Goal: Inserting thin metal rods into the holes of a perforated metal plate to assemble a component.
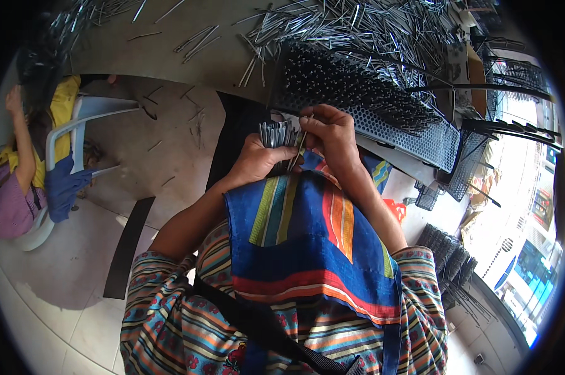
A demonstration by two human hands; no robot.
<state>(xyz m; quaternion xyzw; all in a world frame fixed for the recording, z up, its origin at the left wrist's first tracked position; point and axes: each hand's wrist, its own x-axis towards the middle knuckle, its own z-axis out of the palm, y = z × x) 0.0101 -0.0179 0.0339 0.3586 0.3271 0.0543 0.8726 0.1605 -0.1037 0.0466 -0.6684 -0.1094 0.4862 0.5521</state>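
Note:
My left hand (257,157) is closed around a bundle of short metal rods (277,134), their shiny ends pointing up and away from me. Close beside it, my right hand (332,132) pinches a single thin metal rod (299,145) between thumb and fingers, slanting down past the left thumb. Both hands are held over my lap, above a blue striped apron (307,206). Just beyond the right hand stands a perforated metal rack (413,139), packed with dark upright rods (351,81). The lower part of the bundle is hidden by my fingers.
A large heap of loose rods (370,28) covers the table (163,47) behind the rack, with a few strays to the left. At far left, another person in purple (10,206) is beside a pale plastic chair (76,128). Wire baskets (470,159) stand at right.

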